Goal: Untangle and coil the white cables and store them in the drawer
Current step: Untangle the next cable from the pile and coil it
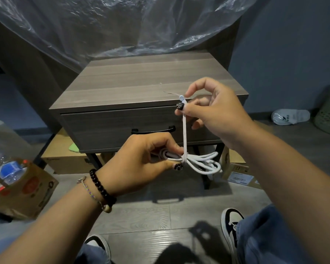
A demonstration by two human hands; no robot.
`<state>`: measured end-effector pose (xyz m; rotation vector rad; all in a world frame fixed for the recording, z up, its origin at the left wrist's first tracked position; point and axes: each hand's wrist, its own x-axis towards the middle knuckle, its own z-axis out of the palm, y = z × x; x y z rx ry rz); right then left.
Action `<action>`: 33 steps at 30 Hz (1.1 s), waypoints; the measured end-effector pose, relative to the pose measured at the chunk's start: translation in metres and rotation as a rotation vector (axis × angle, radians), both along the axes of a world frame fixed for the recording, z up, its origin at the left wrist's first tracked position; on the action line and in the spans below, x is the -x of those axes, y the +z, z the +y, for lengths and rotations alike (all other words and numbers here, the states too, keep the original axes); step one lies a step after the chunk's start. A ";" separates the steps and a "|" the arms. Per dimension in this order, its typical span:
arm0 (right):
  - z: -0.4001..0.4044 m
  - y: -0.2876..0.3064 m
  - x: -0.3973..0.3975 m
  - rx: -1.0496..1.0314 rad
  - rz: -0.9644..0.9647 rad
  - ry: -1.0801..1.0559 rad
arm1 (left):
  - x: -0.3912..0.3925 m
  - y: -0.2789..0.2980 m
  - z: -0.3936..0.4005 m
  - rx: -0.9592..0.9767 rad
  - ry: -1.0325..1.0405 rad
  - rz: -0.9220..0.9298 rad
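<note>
Head view: my left hand (pixel 141 159) is gripping the coiled white cable (pixel 202 161) in mid-air, just in front of the nightstand's shut drawer (pixel 112 128). Above it, my right hand (pixel 213 109) is pinching the cable's free end, holding it taut and upright before the nightstand (pixel 141 82) top's front edge.

Bare forearms, dark beaded bracelet (pixel 103 187) and thin braided bracelet (pixel 89 189) on left wrist, blue jeans (pixel 274 239), black-and-white sneakers (pixel 231 223)
</note>
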<state>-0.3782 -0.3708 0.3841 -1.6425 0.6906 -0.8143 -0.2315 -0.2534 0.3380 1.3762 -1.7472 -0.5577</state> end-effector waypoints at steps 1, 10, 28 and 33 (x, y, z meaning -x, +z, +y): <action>0.000 0.000 -0.001 0.016 0.023 0.006 | 0.000 0.002 0.002 0.013 0.002 0.029; -0.001 -0.005 -0.003 -0.099 0.163 0.077 | -0.005 0.006 0.019 0.036 0.016 0.437; 0.006 -0.009 -0.015 0.199 0.392 0.071 | -0.004 0.027 0.009 0.006 0.454 1.141; 0.008 -0.011 -0.017 0.360 0.454 0.040 | -0.009 0.023 -0.007 -0.064 0.643 1.166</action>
